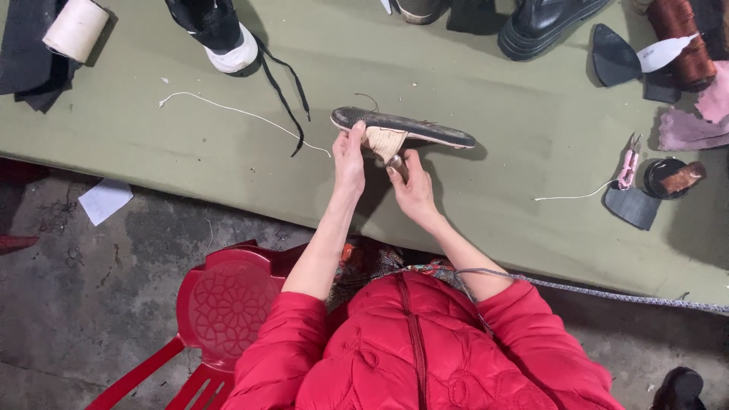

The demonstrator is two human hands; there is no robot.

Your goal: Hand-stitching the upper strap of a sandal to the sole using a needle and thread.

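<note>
Head view of shoe work at a green-covered desk, read from left to right. At the far left corner, a cream spool of thread rests on dark cloth; beside it stands a black-and-white sneaker with its black lace trailing toward the near edge; a loose white thread runs across the desk to the left hand. The left hand is closed in a pinch on the heel end of a flat shoe sole, thumb and fingers pressed to its edge; the sole is held on edge just above the desk, centre of the scene, dark on its rim, with a pale woven or stitched patch on the side facing the person. The right hand is curled shut around a small tool with a brownish handle (its tip cannot be made out), set against that pale patch. Judged from this, stitching is under way at the heel portion only; the long toe end of the sole shows no thread, so most of the seam appears left to do. Further right: a black boot at the far edge; dark leather offcuts; a brown spool; pink-handled snips with a short thread; a small round tin.
</note>
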